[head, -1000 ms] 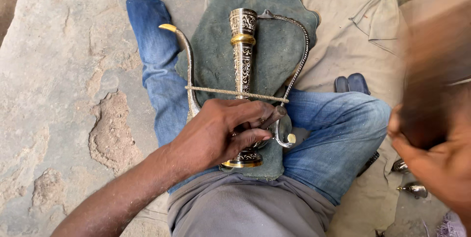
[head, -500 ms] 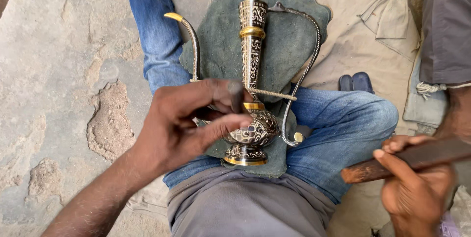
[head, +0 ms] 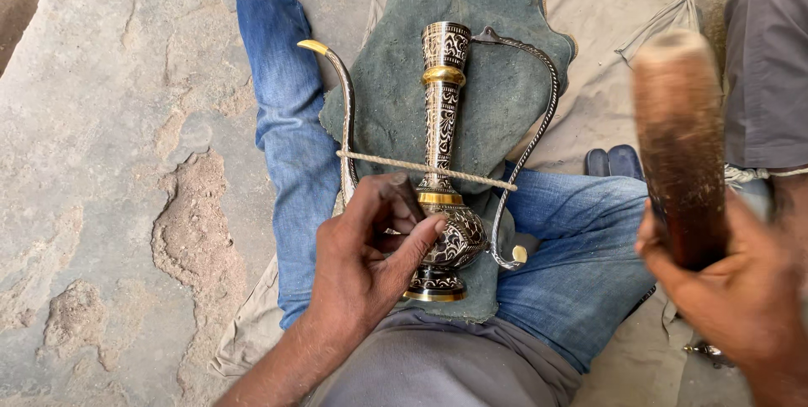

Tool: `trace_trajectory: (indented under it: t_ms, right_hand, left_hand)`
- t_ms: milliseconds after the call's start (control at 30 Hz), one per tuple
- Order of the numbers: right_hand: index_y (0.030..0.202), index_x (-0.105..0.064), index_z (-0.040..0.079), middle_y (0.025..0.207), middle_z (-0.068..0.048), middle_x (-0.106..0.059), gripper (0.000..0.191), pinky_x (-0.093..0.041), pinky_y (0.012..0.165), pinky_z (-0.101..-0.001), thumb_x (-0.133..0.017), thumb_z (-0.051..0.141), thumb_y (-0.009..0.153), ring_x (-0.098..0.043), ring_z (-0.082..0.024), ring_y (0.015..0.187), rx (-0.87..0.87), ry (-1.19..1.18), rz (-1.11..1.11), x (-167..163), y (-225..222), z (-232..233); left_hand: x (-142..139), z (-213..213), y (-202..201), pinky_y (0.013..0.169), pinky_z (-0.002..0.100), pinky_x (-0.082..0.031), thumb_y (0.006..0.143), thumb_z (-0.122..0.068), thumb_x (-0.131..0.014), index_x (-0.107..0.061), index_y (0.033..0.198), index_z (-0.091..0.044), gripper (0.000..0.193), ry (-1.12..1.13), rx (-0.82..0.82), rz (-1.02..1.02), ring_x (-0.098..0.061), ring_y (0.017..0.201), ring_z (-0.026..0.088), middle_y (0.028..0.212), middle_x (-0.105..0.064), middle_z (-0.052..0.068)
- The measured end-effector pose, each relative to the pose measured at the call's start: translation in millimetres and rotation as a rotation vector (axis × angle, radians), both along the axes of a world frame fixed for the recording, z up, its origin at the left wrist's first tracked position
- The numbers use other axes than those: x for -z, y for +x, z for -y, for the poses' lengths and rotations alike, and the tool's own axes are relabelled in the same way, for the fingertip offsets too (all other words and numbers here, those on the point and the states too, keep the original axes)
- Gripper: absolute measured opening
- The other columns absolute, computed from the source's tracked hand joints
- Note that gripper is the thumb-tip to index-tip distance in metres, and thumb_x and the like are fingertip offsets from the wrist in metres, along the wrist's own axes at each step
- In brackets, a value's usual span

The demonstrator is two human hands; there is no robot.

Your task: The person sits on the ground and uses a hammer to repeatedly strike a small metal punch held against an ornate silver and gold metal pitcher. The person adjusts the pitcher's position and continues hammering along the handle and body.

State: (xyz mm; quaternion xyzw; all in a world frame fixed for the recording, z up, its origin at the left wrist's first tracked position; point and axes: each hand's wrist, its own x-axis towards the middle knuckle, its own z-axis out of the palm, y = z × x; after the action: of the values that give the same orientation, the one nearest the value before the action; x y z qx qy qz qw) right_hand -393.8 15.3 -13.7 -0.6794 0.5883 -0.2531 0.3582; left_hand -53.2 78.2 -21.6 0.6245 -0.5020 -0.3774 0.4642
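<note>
My left hand [head: 370,260] pinches a small dark chisel [head: 410,196] against the belly of the one engraved brass ewer [head: 443,205], which lies on the green cloth [head: 471,87] across my lap. My right hand [head: 732,297] clenches one wooden mallet [head: 680,146], raised near the frame's right edge, well apart. One cord [head: 471,173] crosses the neck; bare stone floor [head: 109,163] lies open leftward

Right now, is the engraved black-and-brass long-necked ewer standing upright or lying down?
Lying down: the engraved ewer rests lengthwise on a green cloth across the lap, neck pointing away, base toward the body.
</note>
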Motion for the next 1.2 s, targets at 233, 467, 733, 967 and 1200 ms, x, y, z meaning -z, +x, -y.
trace_trajectory:
  t_ms: [233, 467, 733, 967, 1200]
  right_hand:
    - [0.117, -0.066, -0.002, 0.103, -0.014, -0.069, 0.045, -0.050, 0.084, -0.0379, -0.076, -0.013, 0.075, -0.067, -0.027, 0.091, -0.358, -0.537, -0.578, -87.6, 64.7, 39.7]
    - [0.115, -0.069, -0.002, 0.095, -0.015, -0.069, 0.043, -0.048, 0.078, -0.0405, -0.075, -0.012, 0.073, -0.063, -0.030, 0.084, -0.454, -0.572, -0.671, -129.5, 109.3, 49.0]
    - [0.121, -0.071, 0.008, 0.088, -0.010, -0.069, 0.055, -0.051, 0.076, -0.0389, -0.079, -0.004, 0.068, -0.067, -0.025, 0.082, -0.461, -0.411, -0.819, -146.6, 125.6, 49.8]
    - [0.124, -0.066, 0.010, 0.086, -0.006, -0.067, 0.058, -0.055, 0.071, -0.0354, -0.080, 0.003, 0.069, -0.067, -0.020, 0.077, -0.530, -0.325, -0.895, -139.4, 118.7, 55.3]
    - [0.115, -0.067, 0.011, 0.083, -0.005, -0.070, 0.057, -0.056, 0.073, -0.0380, -0.082, 0.001, 0.061, -0.071, -0.022, 0.079, -0.572, -0.353, -0.926, -129.9, 118.4, 51.7]
  left_hand:
    - [0.1, -8.6, -11.4, 0.063, 0.020, -0.063, 0.088, -0.015, -0.084, -0.064, 0.120, -0.003, 0.040, -0.151, -0.092, 0.132, -0.070, 0.075, 0.007, 0.084, -0.071, 0.002]
    - [-3.3, -8.5, -15.8, 0.063, 0.021, -0.062, 0.087, -0.014, -0.084, -0.065, 0.127, -0.004, 0.045, -0.095, -0.117, 0.094, -0.070, 0.075, 0.007, 0.086, -0.072, 0.003]
    - [-1.9, -9.4, -13.7, 0.066, 0.020, -0.065, 0.088, -0.014, -0.083, -0.066, 0.127, -0.005, 0.044, -0.104, -0.113, 0.073, -0.070, 0.077, 0.005, 0.086, -0.071, 0.002]
    - [-1.1, -5.4, -8.5, 0.066, 0.021, -0.065, 0.087, -0.014, -0.084, -0.065, 0.127, -0.004, 0.045, -0.075, -0.049, 0.097, -0.070, 0.077, 0.006, 0.086, -0.072, 0.002]
    - [1.0, -6.0, -3.2, 0.063, 0.022, -0.061, 0.087, -0.015, -0.085, -0.067, 0.123, -0.004, 0.042, -0.051, -0.003, 0.099, -0.067, 0.074, 0.005, 0.082, -0.069, 0.002]
